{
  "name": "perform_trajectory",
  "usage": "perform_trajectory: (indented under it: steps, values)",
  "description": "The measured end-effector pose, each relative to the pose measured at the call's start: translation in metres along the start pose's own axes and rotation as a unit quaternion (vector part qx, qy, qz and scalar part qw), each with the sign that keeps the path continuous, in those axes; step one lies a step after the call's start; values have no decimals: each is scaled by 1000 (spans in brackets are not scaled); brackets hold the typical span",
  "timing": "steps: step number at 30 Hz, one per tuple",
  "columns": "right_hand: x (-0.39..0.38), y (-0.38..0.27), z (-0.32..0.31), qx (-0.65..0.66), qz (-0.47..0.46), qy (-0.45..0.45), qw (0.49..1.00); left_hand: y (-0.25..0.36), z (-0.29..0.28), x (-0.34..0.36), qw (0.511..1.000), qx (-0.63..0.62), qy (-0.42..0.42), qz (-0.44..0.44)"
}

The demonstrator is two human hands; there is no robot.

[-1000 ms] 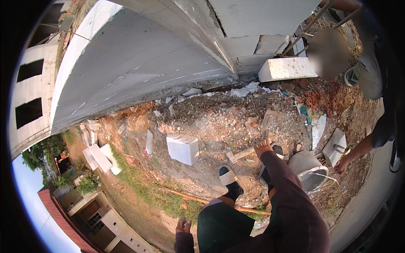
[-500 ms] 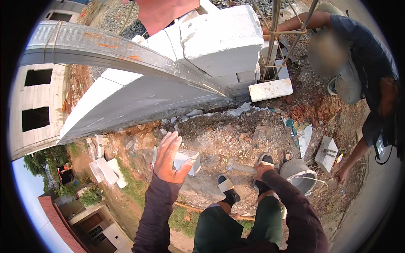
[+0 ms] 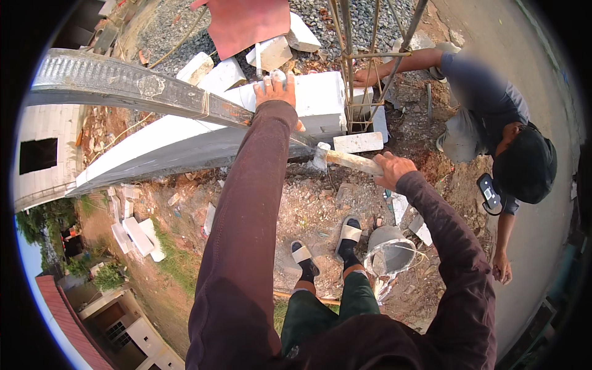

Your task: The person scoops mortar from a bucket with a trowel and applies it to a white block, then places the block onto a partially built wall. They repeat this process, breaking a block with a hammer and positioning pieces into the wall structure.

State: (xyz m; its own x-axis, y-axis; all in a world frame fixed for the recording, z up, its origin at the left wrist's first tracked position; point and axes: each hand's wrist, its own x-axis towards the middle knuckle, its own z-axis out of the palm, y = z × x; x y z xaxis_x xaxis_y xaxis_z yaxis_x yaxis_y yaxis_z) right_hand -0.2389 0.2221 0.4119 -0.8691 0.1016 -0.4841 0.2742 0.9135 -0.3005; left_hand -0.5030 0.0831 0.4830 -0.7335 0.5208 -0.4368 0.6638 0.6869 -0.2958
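Note:
My left hand (image 3: 275, 92) lies on top of the white block wall (image 3: 317, 92), fingers spread over its upper face beside the long metal beam (image 3: 179, 102). My right hand (image 3: 394, 171) is wrapped round the pale handle of a hammer (image 3: 354, 161). The hammer's whitish head (image 3: 321, 156) points left, close to the near face of the wall; whether it touches cannot be made out. Just beyond the handle rests a small white block (image 3: 358, 143), at the foot of the rebar cage (image 3: 348, 61).
At the right a co-worker (image 3: 478, 92) crouches, one hand at the rebar. A bucket (image 3: 390, 251) stands by my feet. Behind the wall are gravel (image 3: 370, 24), loose blocks (image 3: 271, 52) and a red sheet (image 3: 246, 21). More blocks (image 3: 137, 235) lie at the left.
My left hand has moved forward from mid-air onto the wall top. My right hand has raised the hammer from near my feet to the wall. The co-worker's head has shifted nearer.

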Motion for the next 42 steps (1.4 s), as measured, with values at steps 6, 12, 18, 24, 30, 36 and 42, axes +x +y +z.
perform_trajectory:
  steps: [6,12,18,24,30,36,42]
  values:
    - [30,2,-41,-63,-27,-84,994,2,9,19,999,-8,5,33]
    - [52,-16,-67,-140,-114,-212,960,-4,16,14,1000,-11,3,26]
    - [72,7,-80,-94,-18,-118,988,0,12,16,999,1,17,30]
    - [69,4,-84,-98,-46,-158,982,-1,8,19,1000,-9,-10,27]
    - [62,2,-73,-65,-23,-134,989,1,17,20,1000,11,5,22]
    - [71,20,-68,-46,24,-106,993,4,15,20,999,25,9,22]
    - [66,15,-61,-21,-27,-133,991,-1,14,24,1000,10,-10,24]
